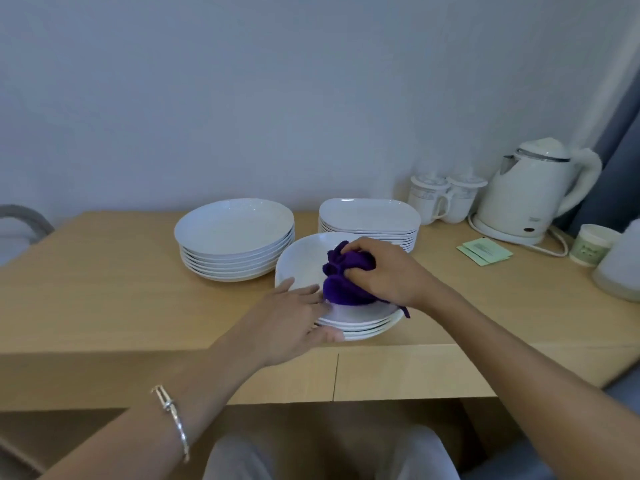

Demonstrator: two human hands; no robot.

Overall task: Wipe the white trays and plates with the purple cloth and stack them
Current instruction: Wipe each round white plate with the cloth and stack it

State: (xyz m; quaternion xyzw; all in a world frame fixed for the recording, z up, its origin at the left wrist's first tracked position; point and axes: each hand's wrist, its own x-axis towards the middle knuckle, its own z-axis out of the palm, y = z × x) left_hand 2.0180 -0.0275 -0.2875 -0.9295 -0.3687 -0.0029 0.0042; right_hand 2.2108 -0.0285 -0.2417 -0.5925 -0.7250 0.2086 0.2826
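Fingers of the left hand lie straight and relaxed across the near-left rim of the top plate. The thumb sits against the near edge of the near stack of plates, steadying it without closing round anything. That forearm comes in from the near left, a bracelet on the wrist.

Just right of those fingers, the purple cloth is bunched in the well of the top plate, with one tail trailing over the right rim. The right hand grips it from above, knuckles up and fingers curled tight into the wad, its arm reaching in from the near right.

The cloth looks soft, limp and light, so any fistful will do. The plates look rigid, glazed and slick, probably breakable. Each is best taken at the rim, thumb on top and fingers beneath, and lifted level so the ones below do not slide.

Farther back on the wooden table, a taller pile of round plates stands to the left. A pile of oblong trays stands to the right, just behind the near stack. Beyond them on the right are green sachets, two lidded mugs and a white kettle by the wall.
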